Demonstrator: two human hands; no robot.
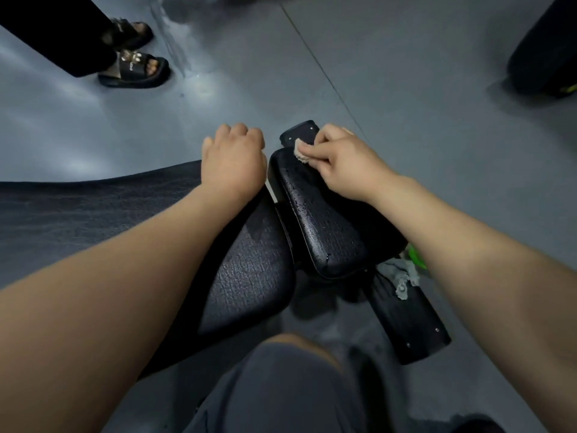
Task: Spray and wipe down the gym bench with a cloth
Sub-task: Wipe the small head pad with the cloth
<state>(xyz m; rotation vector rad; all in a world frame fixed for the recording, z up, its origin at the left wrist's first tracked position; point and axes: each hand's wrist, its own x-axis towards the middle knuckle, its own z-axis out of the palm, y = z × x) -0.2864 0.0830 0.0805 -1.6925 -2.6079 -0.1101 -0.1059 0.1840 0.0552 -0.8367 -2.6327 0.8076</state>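
While the view looks down over both forearms, the items stand as follows.

1. Gym bench (256, 276): black, textured upholstery, in two pads. The long back pad (93, 214) runs off to the left; the shorter seat pad (324, 226) lies just right of it, angled from near right to far left, its surface glossy with wet droplets.
2. Left hand (232, 157): rests on the far right end of the back pad, fingers curled down over its far edge and holding it; the fingertips are hidden.
3. Right hand (340, 160): fingers and thumb pinched together on a small beige cloth (300, 153), pressing it onto the far end of the seat pad.
4. Base bar (409, 323): black, with small screws, under the seat pad, running near right to far left; its far tip (299, 132) shows beyond the cloth.
5. Grey rag (401, 276): crumpled on the base bar, just beside the right forearm.
6. Green object (416, 256): partly hidden behind the right forearm, touching the rag; its kind cannot be told.
7. Grey shorts (281, 385): near centre, over the wearer's knee.
8. Floor (406, 89): grey, with a seam line.
9. Black sandals (134, 70): on another person's feet, far left.
10. Dark bulky object (546, 51): far right, cut off by the frame.
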